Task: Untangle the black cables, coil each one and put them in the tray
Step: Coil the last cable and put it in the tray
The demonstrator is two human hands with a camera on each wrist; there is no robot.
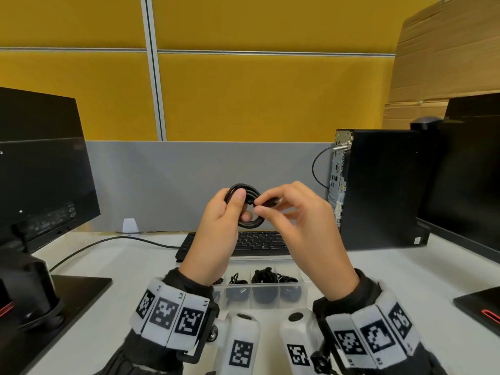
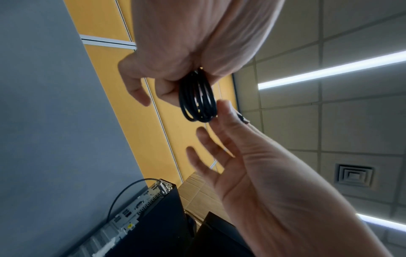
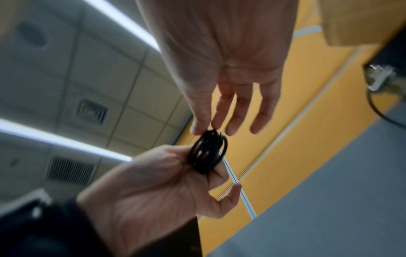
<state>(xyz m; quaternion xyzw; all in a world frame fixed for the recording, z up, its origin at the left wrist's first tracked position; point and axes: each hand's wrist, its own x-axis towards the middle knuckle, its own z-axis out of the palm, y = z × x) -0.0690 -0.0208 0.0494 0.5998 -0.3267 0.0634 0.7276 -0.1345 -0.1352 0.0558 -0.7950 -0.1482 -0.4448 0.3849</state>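
Observation:
A black cable wound into a small coil (image 1: 250, 224) is held up in front of me, above the keyboard. My left hand (image 1: 230, 212) grips the coil's left side, thumb across the loops; the left wrist view shows the loops (image 2: 197, 102) pinched in it. My right hand (image 1: 263, 205) pinches the cable's plug end (image 1: 273, 202) between thumb and forefinger at the coil's right edge, its other fingers spread loose; the right wrist view shows the same coil (image 3: 207, 153). Below my wrists stands the clear divided tray (image 1: 304, 296), with several coiled black cables (image 1: 263, 277) in its compartments.
A black keyboard (image 1: 259, 243) lies behind the tray. A monitor (image 1: 40, 169) stands at the left, a black computer tower (image 1: 378, 188) and another monitor (image 1: 476, 169) at the right. A grey and yellow partition closes the desk's back.

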